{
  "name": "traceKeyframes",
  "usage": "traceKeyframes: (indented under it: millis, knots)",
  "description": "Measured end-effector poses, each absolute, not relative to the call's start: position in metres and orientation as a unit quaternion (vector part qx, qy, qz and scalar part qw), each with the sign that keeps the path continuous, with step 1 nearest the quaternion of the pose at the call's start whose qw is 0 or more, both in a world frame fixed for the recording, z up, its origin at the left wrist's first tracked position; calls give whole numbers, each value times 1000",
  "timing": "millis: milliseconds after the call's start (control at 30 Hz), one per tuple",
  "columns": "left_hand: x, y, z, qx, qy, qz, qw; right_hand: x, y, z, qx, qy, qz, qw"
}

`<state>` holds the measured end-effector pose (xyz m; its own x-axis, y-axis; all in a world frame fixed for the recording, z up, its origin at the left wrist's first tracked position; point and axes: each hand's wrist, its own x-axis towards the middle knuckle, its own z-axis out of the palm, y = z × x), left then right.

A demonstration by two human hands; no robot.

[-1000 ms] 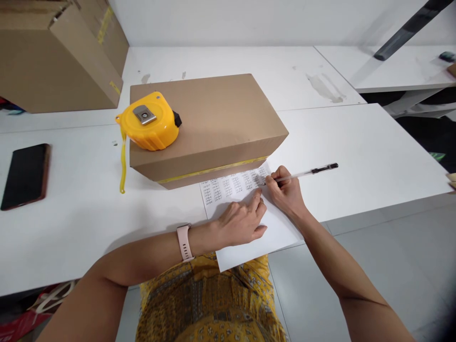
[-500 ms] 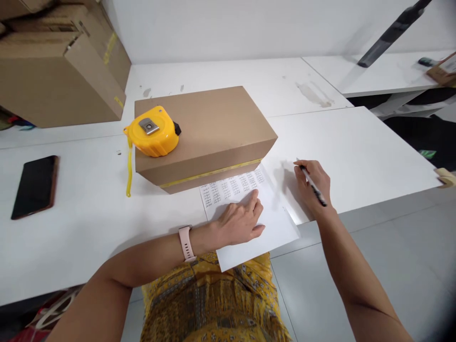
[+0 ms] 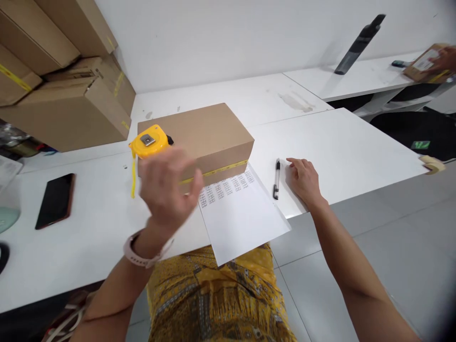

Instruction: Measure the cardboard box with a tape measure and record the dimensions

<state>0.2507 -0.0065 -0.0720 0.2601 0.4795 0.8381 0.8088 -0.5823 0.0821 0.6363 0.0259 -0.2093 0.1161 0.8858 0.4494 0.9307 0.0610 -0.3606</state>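
Note:
My left hand (image 3: 170, 190), smeared by motion, is raised in front of the brown cardboard box (image 3: 203, 128), thumb apart from the fingers and nothing visible in it. Just beyond it, a yellow tape measure (image 3: 149, 141) lies on the left end of the box top, its strap hanging over the edge. My right hand (image 3: 304, 180) rests on the white table, index finger stretched out, holding nothing. Beside its fingertips lies a pen (image 3: 277, 178). A sheet of paper (image 3: 245, 218) with rows of handwriting sits partly under the box and overhangs the table's front edge.
A phone (image 3: 56, 200) lies on the left of the table. Stacked cartons (image 3: 71, 114) stand at the back left. A dark bottle (image 3: 356, 47) is at the back right. Farther right, another person's hand (image 3: 444, 59) touches a small box (image 3: 422, 66). A tape roll (image 3: 432, 164) sits at the right edge.
My right hand has let go of the pen, which now lies on the table. My left hand has lifted off the paper and moved left and up toward the tape measure. The view has shifted.

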Motion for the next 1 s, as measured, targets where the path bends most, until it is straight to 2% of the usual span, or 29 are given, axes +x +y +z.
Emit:
traceKeyframes:
  millis: [67, 233, 400, 467, 533, 567, 667, 733, 900, 1000]
  knots:
    - [229, 10, -56, -720, -479, -465, 190, 636, 27, -210, -689, -661, -40, 296]
    - [203, 45, -54, -703, -579, -412, 24, 634, 27, -208, -697, -635, -34, 331]
    - [206, 51, -55, -682, -569, -459, 26, 610, 15, -177, -661, -580, -82, 468]
    - [215, 40, -46, -686, -544, -483, -31, 583, 7, -144, -622, -581, -73, 520]
    - [229, 24, -32, -702, -498, -493, -126, 549, -2, -102, -564, -609, 10, 558]
    - [236, 17, -24, -712, -471, -491, -172, 532, -5, -80, -527, -632, 91, 561]
    - [254, 3, 1, -738, -414, -468, -255, 489, -7, -21, -421, -665, 338, 516]
    - [257, 0, 12, -741, -402, -457, -284, 471, -2, 3, -379, -664, 422, 487]
    - [233, 6, 20, -713, -438, -437, -329, 451, 23, 15, -353, -651, 502, 447]
    - [198, 16, 18, -673, -463, -464, -342, 459, 59, 11, -369, -632, 500, 463]
